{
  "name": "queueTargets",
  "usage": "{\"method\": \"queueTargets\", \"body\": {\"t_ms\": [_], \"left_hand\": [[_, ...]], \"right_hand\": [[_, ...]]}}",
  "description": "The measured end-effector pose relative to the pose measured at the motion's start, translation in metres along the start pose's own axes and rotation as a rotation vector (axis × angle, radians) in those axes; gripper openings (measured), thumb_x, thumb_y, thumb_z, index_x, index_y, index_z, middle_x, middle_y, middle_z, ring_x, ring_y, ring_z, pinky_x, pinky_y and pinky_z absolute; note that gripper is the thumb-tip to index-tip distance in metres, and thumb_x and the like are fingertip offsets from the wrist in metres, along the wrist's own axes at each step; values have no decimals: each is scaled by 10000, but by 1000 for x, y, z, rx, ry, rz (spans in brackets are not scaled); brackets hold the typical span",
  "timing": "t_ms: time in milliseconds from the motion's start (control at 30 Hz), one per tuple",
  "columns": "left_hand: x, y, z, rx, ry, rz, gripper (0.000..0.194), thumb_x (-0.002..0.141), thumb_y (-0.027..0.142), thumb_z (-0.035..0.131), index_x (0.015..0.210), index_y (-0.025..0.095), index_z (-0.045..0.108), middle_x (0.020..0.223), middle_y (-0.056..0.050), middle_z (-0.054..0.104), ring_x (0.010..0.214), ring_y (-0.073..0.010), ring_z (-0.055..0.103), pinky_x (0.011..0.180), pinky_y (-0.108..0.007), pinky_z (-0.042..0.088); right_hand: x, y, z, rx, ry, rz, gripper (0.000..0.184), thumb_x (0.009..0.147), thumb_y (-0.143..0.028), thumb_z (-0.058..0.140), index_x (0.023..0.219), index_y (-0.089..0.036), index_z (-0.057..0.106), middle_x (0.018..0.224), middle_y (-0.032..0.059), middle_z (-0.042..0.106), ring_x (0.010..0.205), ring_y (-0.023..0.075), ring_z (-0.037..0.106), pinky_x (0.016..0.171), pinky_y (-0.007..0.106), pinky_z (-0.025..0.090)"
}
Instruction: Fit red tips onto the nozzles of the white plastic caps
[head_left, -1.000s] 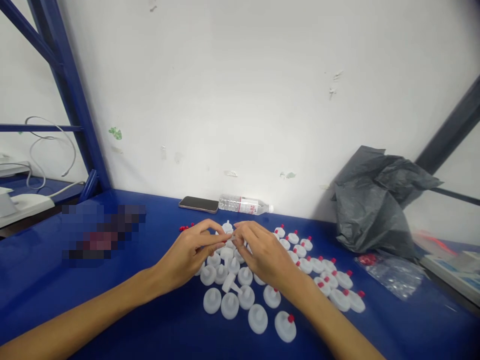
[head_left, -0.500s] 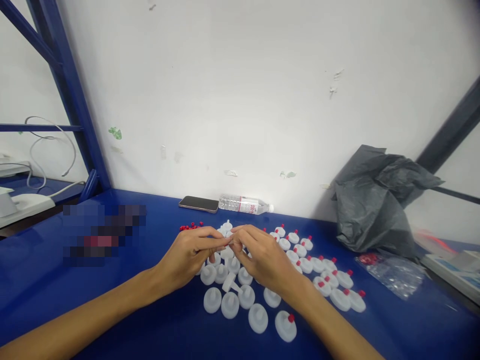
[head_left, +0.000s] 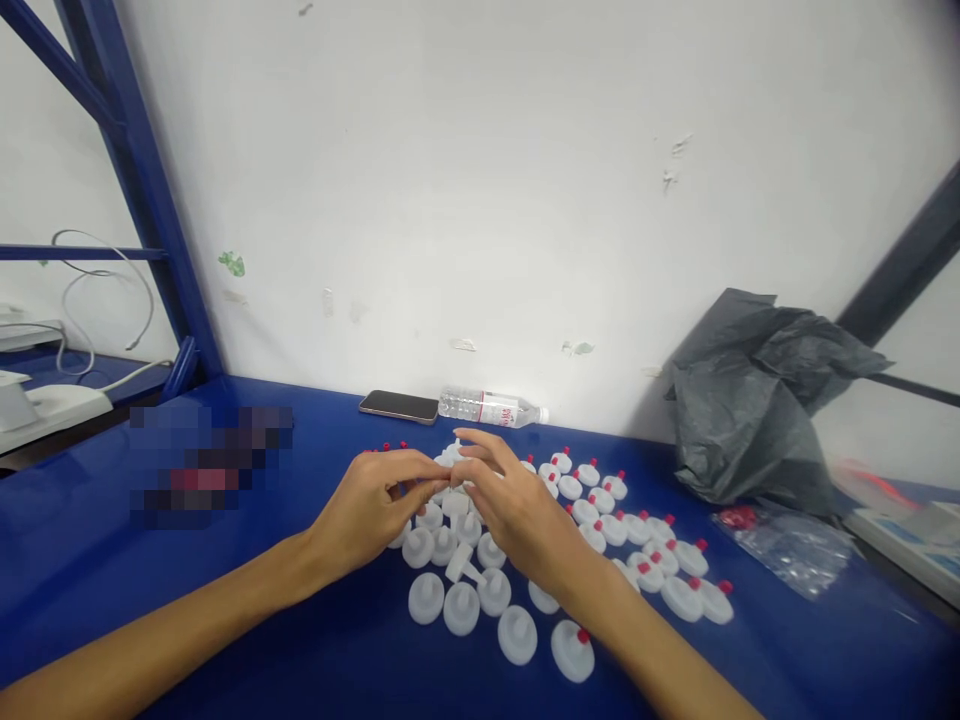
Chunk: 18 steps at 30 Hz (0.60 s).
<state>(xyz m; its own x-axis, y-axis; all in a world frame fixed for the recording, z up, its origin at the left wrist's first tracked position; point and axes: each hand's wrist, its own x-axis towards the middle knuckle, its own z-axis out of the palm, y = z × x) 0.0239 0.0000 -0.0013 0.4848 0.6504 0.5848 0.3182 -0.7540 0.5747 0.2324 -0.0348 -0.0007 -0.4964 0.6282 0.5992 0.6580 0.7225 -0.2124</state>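
My left hand is closed in a pinch over the middle of the blue table. What its fingertips hold is too small and hidden to make out. Against those fingertips rests my right hand, its fingers stretched and partly spread; its thumb is mostly hidden. Below and around both hands lie several white disc-shaped parts with a short stem, such as one plain white disc. To the right, many discs carry a red cap on the stem, like the capped disc near the front. Loose red caps lie behind my left hand.
A phone and a plastic water bottle lie along the wall. A grey plastic bag stands at the right, with a clear bag holding red pieces before it. A blurred-out patch covers the left side.
My right hand's fingers have loosened from a pinch and lifted, now more stretched out. My left hand stays pinched in nearly the same place.
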Motion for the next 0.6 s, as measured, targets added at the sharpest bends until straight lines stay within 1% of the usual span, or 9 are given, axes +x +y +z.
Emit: {"method": "queueTargets", "body": {"t_ms": [67, 133, 167, 200, 267, 367, 500, 600], "left_hand": [[1, 0, -1, 33, 11, 19, 170, 936, 227, 608, 974, 190, 769, 797, -13, 739, 606, -94, 616, 521, -179, 445], [2, -2, -1, 69, 16, 27, 193, 942, 217, 583, 1007, 187, 762, 819, -21, 741, 644, -106, 629, 520, -180, 438], [2, -3, -2, 88, 11, 25, 206, 949, 216, 564, 1016, 186, 757, 827, -23, 739, 651, -108, 629, 520, -181, 435], [2, -4, -2, 106, -3, 18, 218, 957, 217, 543, 1016, 187, 751, 833, -21, 735, 652, -108, 625, 525, -183, 433], [2, -8, -2, 140, -45, 4, 235, 972, 220, 507, 982, 189, 740, 827, -12, 719, 645, -104, 610, 548, -188, 438], [0, -14, -1, 162, -101, 7, 253, 994, 222, 471, 921, 188, 711, 795, 0, 683, 675, -106, 602, 621, -197, 452], [-2, -18, 1, 149, -95, 53, 246, 1012, 211, 442, 975, 189, 684, 837, -8, 666, 731, -110, 597, 708, -213, 454], [-3, -16, 0, 128, -73, 93, 259, 1019, 191, 414, 972, 177, 669, 830, -15, 652, 744, -114, 583, 721, -219, 446]], "right_hand": [[-1, -1, 0, -39, 19, -16, 427, 908, 43, 396, 1178, -265, 519, 1464, 115, 447, 1253, 218, 569, 917, 430, 584], [-2, -1, 0, -70, 37, -47, 439, 895, 52, 415, 1178, -265, 524, 1402, 107, 505, 1267, 220, 551, 1005, 492, 532], [-2, -2, 0, -71, 43, -60, 437, 896, 51, 420, 1180, -263, 526, 1375, 105, 525, 1273, 217, 542, 1032, 504, 510], [-2, -2, 0, -63, 52, -71, 428, 901, 46, 422, 1180, -260, 528, 1355, 103, 541, 1272, 214, 537, 1040, 499, 503], [-2, -3, -1, -29, 61, -85, 406, 914, 33, 421, 1175, -256, 536, 1330, 96, 565, 1253, 205, 543, 1015, 452, 524], [-1, -5, -2, 21, 56, -126, 360, 938, 16, 421, 1141, -255, 545, 1275, 71, 615, 1198, 190, 571, 978, 398, 544], [0, -7, -3, 53, 86, -132, 196, 1001, -87, 448, 1081, -243, 535, 1283, 78, 642, 1236, 185, 573, 1013, 397, 526], [-1, -9, -4, 74, 113, -118, 152, 1010, -114, 463, 1047, -243, 534, 1289, 70, 651, 1238, 172, 585, 1003, 365, 534]]}}
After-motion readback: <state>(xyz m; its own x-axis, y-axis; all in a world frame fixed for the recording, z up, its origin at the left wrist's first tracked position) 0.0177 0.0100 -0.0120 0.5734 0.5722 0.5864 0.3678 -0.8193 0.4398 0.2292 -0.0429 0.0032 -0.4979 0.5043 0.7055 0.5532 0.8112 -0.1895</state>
